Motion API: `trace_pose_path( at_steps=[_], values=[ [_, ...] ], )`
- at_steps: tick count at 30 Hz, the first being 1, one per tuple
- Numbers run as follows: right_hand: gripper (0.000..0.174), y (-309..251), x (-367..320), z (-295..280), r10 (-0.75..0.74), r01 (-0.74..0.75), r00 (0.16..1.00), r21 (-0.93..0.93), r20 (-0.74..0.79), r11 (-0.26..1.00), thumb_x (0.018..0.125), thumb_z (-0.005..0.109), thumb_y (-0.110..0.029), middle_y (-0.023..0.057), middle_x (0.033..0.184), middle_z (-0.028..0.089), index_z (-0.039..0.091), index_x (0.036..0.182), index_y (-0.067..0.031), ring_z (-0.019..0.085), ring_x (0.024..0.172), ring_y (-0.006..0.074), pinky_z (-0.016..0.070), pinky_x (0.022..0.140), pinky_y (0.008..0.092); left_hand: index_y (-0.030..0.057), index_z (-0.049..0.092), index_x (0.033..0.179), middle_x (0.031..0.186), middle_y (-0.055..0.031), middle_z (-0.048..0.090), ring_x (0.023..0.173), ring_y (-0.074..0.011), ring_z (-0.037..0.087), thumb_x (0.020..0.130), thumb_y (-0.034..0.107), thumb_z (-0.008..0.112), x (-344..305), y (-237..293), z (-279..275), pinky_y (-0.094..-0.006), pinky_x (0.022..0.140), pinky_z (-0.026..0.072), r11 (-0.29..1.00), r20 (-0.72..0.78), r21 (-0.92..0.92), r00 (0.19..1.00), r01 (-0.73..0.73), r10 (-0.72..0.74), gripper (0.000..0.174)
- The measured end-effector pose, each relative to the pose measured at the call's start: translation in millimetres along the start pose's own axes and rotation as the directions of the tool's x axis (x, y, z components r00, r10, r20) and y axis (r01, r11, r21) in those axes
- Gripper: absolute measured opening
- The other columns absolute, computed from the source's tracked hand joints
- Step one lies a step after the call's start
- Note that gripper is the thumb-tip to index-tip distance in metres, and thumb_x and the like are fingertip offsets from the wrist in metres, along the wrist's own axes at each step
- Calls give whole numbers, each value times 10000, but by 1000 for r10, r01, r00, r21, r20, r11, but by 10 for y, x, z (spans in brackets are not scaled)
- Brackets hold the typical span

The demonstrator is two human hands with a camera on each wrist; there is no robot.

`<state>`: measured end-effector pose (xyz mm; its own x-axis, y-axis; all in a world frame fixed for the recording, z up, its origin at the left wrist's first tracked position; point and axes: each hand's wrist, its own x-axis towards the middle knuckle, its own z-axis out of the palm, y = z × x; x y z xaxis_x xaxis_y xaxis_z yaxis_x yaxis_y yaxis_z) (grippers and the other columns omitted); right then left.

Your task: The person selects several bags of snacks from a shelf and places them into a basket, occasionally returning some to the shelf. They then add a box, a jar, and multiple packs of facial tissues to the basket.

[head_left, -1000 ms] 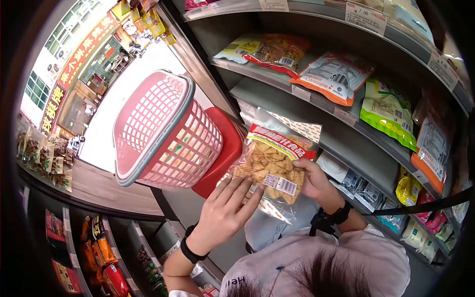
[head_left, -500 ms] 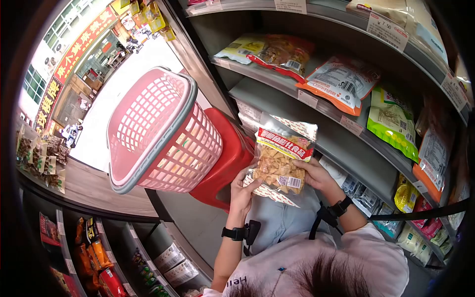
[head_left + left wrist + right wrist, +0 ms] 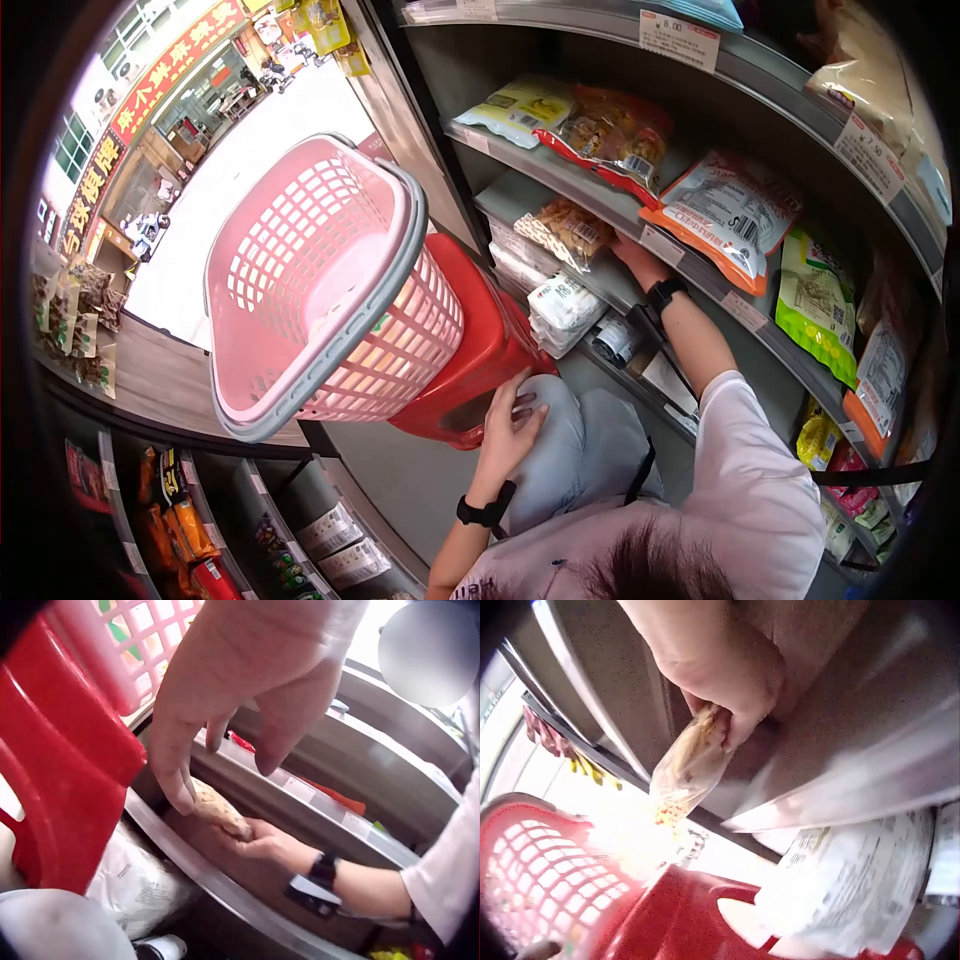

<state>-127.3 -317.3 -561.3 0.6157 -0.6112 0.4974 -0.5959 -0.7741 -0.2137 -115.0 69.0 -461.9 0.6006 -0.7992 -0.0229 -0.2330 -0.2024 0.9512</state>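
The right hand (image 3: 630, 250) grips 1 clear snack bag (image 3: 563, 232) at its near end, thumb on 1 side and fingers bent around the other, as the right wrist view shows. The bag lies in front of that hand, inside the shelf (image 3: 505, 197) the hand reaches into; its contents are golden-brown pieces, and patterned packaging shows at its far end.

The left hand (image 3: 512, 430) holds nothing, its fingers loosely bent and spread, by the person's knee (image 3: 548, 415) and the red stool (image 3: 455, 345). Whether it touches either of those 2, I cannot tell. Both wrists wear black bands.

Beyond the left hand, the pink basket (image 3: 385, 370) with a grey rim sits on the stool; pale items show through its slots. Between the 2 hands and below the bag's shelf are white plastic-wrapped packs (image 3: 565, 308), with 1 dark labelled container (image 3: 615, 338) beside them, nearer the right forearm.

On the shelf above the right hand lie at least 4 packets: 1 yellow-and-white (image 3: 518, 108), 1 red-edged (image 3: 610, 130), 1 orange-and-white (image 3: 725, 215) and 1 green (image 3: 818, 300). Price labels line that shelf's front edge. Behind the left forearm, white labelled packs (image 3: 345, 545) lie on a low shelf, with orange packets (image 3: 185, 525) farther off.
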Motion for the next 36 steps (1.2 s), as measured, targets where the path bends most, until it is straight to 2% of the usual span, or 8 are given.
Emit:
trace_pose_path(
  at_steps=[7,10,12,13,16,17,23,36],
  values=[
    [605,-96,374,780,176,-72,964,440,-201,895,814,627,-359,130,1295,451,397,1307,-95,379,1228,273,261,1038,365,23,466,1222,1171,-140,502,956,-224,596,790,38,628,-244,-279,-81,-299,767,512,996,-58,4,995,87,-86,462],
    [633,-295,431,635,196,-158,978,886,78,436,797,626,-402,146,1331,410,407,1298,-83,352,1251,279,256,1037,367,29,468,1222,1143,-142,509,948,-225,599,787,36,628,-269,-395,-100,-303,765,512,993,-44,0,992,120,-120,464],
    [635,-382,516,590,136,-231,966,504,219,832,829,563,-442,150,1387,342,374,1319,-85,295,1289,292,225,1064,378,34,468,1225,1126,-145,511,943,-228,600,788,43,629,-266,-433,-106,-304,761,512,993,-24,31,994,110,-110,466],
    [666,-687,534,-34,111,-300,930,552,350,778,804,596,-424,172,1382,342,377,1326,-74,277,1300,316,217,1071,378,36,469,1227,1117,-146,512,940,-229,600,789,47,630,-268,-445,-110,-304,760,512,993,-11,46,994,105,-104,467],
    [670,-807,469,153,-201,42,950,536,240,843,750,646,-421,222,1389,305,436,1296,-93,308,1274,363,280,1032,418,35,468,1229,1140,-148,508,943,-240,598,791,77,636,-257,-431,-97,-316,753,510,989,24,60,991,132,-134,471],
    [640,-796,481,200,-226,57,876,374,427,926,768,613,-424,250,1422,208,409,1331,-198,225,1308,400,211,1068,443,33,467,1229,1148,-149,506,945,-244,596,792,86,636,-257,-439,-86,-321,756,508,990,41,79,991,120,-124,471],
    [621,-900,608,600,8,-110,887,195,461,975,783,599,-362,290,1425,145,351,1352,-332,183,1312,440,168,1065,506,29,464,1231,1182,-154,495,958,-259,587,795,120,641,-235,-456,-85,-335,770,496,984,67,158,994,80,-92,479],
    [396,-748,387,251,-119,-40,885,328,450,944,737,640,-216,254,1431,174,597,1115,-108,260,1299,381,270,1053,373,17,530,1154,1080,-148,578,960,-234,599,779,79,649,-526,109,-569,-321,804,494,967,108,234,985,104,-132,399]
  ],
)
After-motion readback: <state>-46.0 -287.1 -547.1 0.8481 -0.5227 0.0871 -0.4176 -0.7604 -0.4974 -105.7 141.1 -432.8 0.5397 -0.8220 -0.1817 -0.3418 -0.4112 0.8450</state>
